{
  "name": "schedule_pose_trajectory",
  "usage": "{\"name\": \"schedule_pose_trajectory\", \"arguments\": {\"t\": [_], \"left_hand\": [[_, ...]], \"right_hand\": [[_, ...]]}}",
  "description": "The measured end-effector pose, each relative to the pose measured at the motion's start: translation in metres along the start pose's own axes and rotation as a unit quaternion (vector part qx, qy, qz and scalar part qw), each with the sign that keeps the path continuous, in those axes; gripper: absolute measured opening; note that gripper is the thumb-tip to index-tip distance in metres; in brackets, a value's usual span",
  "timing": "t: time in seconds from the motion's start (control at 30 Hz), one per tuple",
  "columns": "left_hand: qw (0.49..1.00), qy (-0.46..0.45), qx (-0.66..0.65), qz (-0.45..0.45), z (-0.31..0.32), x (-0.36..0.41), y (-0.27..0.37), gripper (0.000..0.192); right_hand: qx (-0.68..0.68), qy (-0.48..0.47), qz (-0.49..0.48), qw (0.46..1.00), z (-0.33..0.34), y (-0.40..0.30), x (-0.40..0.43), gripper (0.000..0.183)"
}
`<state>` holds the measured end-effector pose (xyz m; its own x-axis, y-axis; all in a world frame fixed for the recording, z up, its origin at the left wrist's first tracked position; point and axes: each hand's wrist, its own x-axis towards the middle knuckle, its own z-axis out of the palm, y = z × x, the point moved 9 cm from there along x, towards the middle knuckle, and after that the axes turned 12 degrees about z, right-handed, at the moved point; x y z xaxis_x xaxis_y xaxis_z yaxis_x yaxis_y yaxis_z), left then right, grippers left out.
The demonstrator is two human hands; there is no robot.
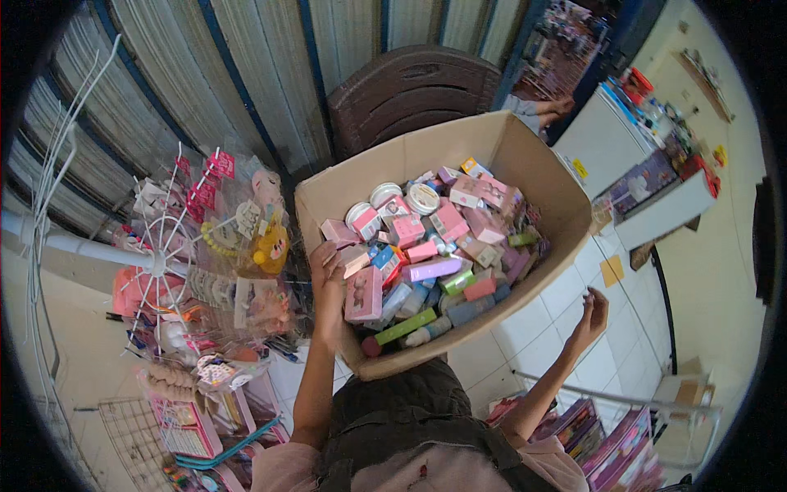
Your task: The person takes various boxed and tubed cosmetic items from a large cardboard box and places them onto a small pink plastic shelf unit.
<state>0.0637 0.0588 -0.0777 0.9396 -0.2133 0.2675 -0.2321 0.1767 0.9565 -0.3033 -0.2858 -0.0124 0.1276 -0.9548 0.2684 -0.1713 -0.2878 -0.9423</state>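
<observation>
A large open cardboard box (pixel 547 154) stands before me, its near edge by my lap. Small product cartons fill it in a loose heap, among them a pink carton (pixel 364 294), a purple carton (pixel 431 269) and a green carton (pixel 406 326). Round white-lidded tubs (pixel 423 198) lie towards the back, and a small bottle (pixel 428 332) near the front. My left hand (pixel 327 270) grips the box's left rim, fingers bent beside the cartons. Off to the box's right, my right hand (pixel 591 317) hangs in the air with curled fingers; whether it holds something small is unclear.
A brown plastic chair (pixel 418 86) stands behind the box, against a corrugated metal shutter (pixel 258 67). At left is a wire display rack (pixel 158 263) hung with bagged accessories. A white refrigerator (pixel 609 135) stands right. Another person's legs (pixel 547 111) show by the doorway.
</observation>
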Motion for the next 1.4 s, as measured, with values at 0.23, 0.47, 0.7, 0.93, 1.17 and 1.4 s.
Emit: {"name": "schedule_pose_trajectory", "arguments": {"t": [0.23,0.47,0.7,0.93,1.17,1.4], "left_hand": [[0.837,-0.238,0.460,-0.175,0.008,-0.011,-0.066,0.066],[0.777,-0.338,0.440,-0.297,-0.002,-0.037,-0.122,0.065],[0.747,-0.239,0.479,-0.395,-0.003,-0.056,-0.127,0.095],[0.869,-0.093,0.308,-0.376,0.043,-0.050,-0.119,0.117],[0.871,-0.117,0.359,-0.315,0.177,-0.038,-0.136,0.110],[0.872,-0.351,0.294,-0.173,0.241,-0.041,-0.066,0.075]], "right_hand": [[-0.105,-0.259,-0.106,0.954,0.176,-0.089,0.119,0.017],[-0.190,-0.620,-0.296,0.701,0.328,-0.157,0.110,0.022],[0.068,-0.877,-0.003,0.475,0.431,-0.103,0.031,0.017],[0.045,-0.906,-0.180,0.381,0.462,-0.032,-0.146,0.019],[0.050,-0.914,-0.343,0.209,0.437,-0.048,-0.244,0.021],[-0.175,-0.770,-0.589,0.170,0.380,0.035,-0.298,0.061]]}}
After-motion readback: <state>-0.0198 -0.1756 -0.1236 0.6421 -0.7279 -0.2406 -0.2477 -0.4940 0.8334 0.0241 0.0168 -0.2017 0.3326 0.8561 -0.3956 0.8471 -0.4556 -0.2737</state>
